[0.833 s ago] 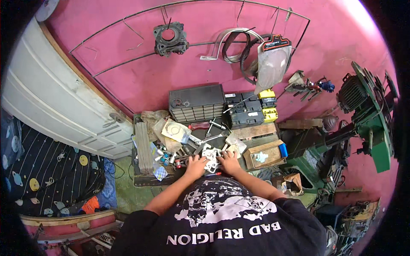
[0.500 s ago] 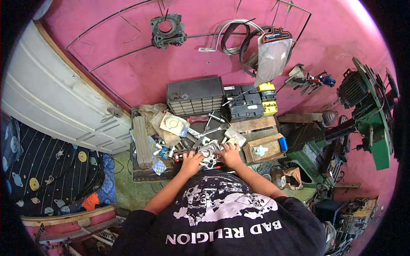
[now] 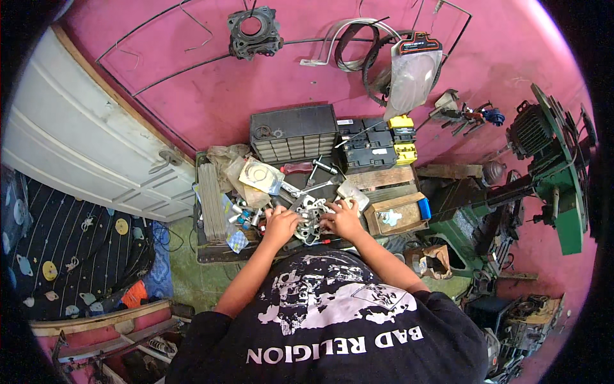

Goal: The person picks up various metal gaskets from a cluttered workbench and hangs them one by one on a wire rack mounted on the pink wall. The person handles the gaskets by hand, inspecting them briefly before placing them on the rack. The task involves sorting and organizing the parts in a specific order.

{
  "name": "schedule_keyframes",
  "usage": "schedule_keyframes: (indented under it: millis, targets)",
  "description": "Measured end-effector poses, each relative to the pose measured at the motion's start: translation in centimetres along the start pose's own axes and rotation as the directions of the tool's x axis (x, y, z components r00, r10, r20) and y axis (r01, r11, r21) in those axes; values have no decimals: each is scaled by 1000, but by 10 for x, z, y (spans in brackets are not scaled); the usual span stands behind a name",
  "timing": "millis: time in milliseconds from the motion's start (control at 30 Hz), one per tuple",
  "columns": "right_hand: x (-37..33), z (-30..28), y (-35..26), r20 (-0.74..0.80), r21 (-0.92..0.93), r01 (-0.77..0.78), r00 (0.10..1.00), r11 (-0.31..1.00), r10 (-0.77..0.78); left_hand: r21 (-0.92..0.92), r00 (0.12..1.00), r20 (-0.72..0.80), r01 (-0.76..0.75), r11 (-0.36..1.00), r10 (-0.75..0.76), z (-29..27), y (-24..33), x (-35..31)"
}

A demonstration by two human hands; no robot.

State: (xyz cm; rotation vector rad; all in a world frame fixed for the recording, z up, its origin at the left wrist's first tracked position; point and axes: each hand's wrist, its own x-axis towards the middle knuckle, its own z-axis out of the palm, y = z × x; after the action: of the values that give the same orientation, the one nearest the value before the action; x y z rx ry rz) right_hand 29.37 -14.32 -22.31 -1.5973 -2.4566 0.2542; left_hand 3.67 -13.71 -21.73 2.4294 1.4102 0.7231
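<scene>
A light-grey metal engine part (image 3: 311,219), with holes and an irregular outline, lies near the front edge of the cluttered workbench. My left hand (image 3: 281,224) grips its left side with bent fingers. On the opposite side, my right hand (image 3: 343,219) holds it, thumb low and fingers curled over the top. Its outer edges are partly hidden under my fingers. Just beyond lie a wrench (image 3: 314,187) and a T-shaped metal tool (image 3: 320,168). Small sockets and fittings (image 3: 242,218) crowd beside my left hand. A red-tipped thin tool (image 3: 318,242) lies nearer my body.
Behind stand a black drawer cabinet (image 3: 294,133) and batteries (image 3: 371,152). A red-handled tool (image 3: 297,168) lies before the cabinet. To the right is a wooden tray (image 3: 378,224); to the left, a stacked grey pleated block (image 3: 212,201). A green drill press (image 3: 556,173) stands farther right.
The view has shifted, so the bench sits slightly higher in it. Both hands have stayed at the engine part, with small finger movements; the right hand sits a little farther onto its side.
</scene>
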Motion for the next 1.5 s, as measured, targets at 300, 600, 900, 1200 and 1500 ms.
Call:
schedule_keyframes:
  millis: [300,600,900,1200,1500]
  targets:
    - [30,-29,-19,-189,682,-49,952,730,241,-326,987,29,158,932,-157,-34,-7,32]
    - [61,-73,-33,163,974,-201,940,100,300,-807,913,114,315,500,-392,-78,-11,55]
    - [109,-113,-62,36,993,3,946,-121,321,-926,873,204,319,202,-444,-97,2,80]
    - [190,-200,-76,-92,906,95,995,-412,27,-931,931,-199,-82,355,-306,-205,-1,187]
    - [292,-310,-87,-249,927,250,968,-279,40,-868,873,-391,-244,434,-292,-300,-2,296]
